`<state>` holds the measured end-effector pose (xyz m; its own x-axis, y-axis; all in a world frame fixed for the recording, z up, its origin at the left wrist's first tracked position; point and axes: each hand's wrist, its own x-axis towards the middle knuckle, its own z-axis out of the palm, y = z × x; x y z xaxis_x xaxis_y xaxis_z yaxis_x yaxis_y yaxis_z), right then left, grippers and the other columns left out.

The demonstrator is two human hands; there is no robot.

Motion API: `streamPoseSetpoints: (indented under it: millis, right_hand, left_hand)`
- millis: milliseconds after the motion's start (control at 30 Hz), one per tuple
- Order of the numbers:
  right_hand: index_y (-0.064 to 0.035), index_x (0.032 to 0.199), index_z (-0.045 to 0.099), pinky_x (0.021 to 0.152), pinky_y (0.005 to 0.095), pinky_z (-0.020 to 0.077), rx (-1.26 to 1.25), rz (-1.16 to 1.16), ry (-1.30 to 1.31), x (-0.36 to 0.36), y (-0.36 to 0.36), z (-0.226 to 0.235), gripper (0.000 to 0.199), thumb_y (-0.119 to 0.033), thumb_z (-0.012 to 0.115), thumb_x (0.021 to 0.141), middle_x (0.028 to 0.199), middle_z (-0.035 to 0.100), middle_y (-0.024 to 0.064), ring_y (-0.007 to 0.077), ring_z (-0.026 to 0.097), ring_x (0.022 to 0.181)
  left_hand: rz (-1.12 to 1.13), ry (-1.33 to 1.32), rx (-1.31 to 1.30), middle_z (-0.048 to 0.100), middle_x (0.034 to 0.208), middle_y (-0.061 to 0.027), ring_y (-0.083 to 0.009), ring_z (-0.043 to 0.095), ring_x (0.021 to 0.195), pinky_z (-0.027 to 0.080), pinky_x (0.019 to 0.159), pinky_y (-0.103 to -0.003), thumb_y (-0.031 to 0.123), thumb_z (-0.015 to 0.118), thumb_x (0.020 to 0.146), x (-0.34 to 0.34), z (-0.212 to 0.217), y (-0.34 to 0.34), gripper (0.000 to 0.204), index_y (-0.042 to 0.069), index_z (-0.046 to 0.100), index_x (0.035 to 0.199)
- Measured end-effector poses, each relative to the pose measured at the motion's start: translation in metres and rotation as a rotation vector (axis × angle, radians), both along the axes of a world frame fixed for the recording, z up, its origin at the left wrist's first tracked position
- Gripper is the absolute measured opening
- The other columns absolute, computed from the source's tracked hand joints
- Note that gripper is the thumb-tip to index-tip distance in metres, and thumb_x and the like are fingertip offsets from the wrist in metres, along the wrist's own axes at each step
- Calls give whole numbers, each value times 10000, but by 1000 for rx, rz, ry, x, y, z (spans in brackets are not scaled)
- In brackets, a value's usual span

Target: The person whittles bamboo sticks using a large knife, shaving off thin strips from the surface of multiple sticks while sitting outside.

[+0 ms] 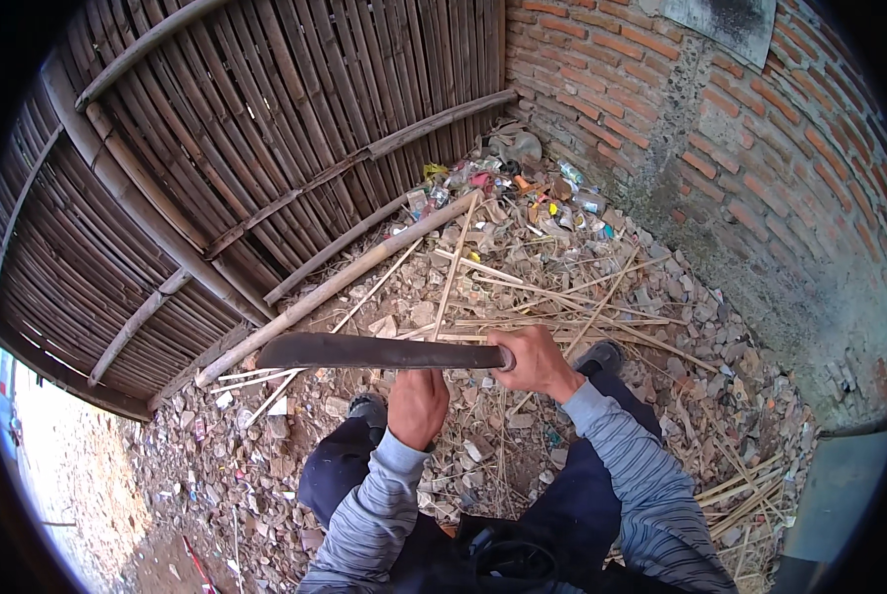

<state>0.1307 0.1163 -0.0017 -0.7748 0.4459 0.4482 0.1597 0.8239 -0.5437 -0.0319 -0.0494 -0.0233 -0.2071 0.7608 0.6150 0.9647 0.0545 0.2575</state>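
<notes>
Head view looks down on a person crouched over rubble, with a long dark blade, a machete (384, 351), held level across the middle of the picture. The right hand (535, 361) is closed around its handle at about 3 o'clock from the blade's middle, and the tip points toward 9 o'clock. The left hand (419, 401) sits just below the blade at 6 o'clock, curled into a fist; whether it grips something thin (a splint perhaps) or only rests under the steel I cannot tell, since the fingers are hidden beneath the knuckles. The machete looks stiff and fairly heavy toward the tip, with one sharp edge, so by my judgement it handles safely only by the handle, where the right hand has it; the flat spine would take a steadying palm, the edge would not. Thin pale bamboo strips (562, 297) lie scattered at 1 o'clock from the hands, light and springy by the look of them and likely to splinter. A longer bamboo pole (344, 282) runs slantwise at 11 o'clock, its foot near the woven bamboo fence (265, 129). A brick wall (721, 148) closes the corner at 2 o'clock, with litter (523, 188) heaped at its base.
</notes>
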Motion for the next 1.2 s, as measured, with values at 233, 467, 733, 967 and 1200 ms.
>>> streamPoseSetpoints:
  millis: [233, 467, 733, 967, 1200]
  right_hand:
    - [-74, 847, 714, 598, 488, 495, -218, -94, -173, -1, 9, -22, 139, -177, 703, 754, 625, 636, 160, 386, 661, 617]
    - [-59, 825, 713, 587, 485, 492, -211, -96, -145, 2, 0, -23, 128, -175, 701, 771, 629, 643, 170, 396, 646, 584]
    - [-70, 815, 719, 605, 489, 508, -232, -91, -218, -6, 7, -27, 120, -177, 709, 761, 639, 650, 176, 395, 656, 598]
    - [-73, 801, 721, 604, 489, 507, -255, -77, -172, -9, -3, -25, 109, -172, 702, 759, 643, 653, 170, 396, 660, 606]
    - [-75, 811, 722, 595, 485, 504, -151, -126, -174, -8, 9, -30, 110, -167, 689, 761, 642, 645, 180, 393, 663, 610]
  left_hand:
    - [122, -295, -253, 602, 607, -292, -503, 618, 563, 472, 485, -587, 125, 525, 1043, 20, 12, 1, 162, -13, 456, 1093]
    - [128, -323, -233, 617, 634, -298, -496, 638, 595, 493, 510, -584, 118, 532, 1036, 23, 18, -2, 143, -9, 467, 1023]
    - [147, -276, -261, 617, 622, -283, -483, 641, 578, 498, 492, -575, 119, 551, 1028, 20, 10, -4, 153, -3, 459, 1020]
    - [158, -279, -263, 616, 621, -280, -477, 643, 577, 505, 490, -563, 121, 546, 1033, 19, 13, -6, 152, 8, 450, 1003]
    - [126, -247, -277, 632, 619, -251, -453, 655, 564, 517, 481, -553, 148, 505, 1052, 20, 11, -3, 152, 10, 443, 1039]
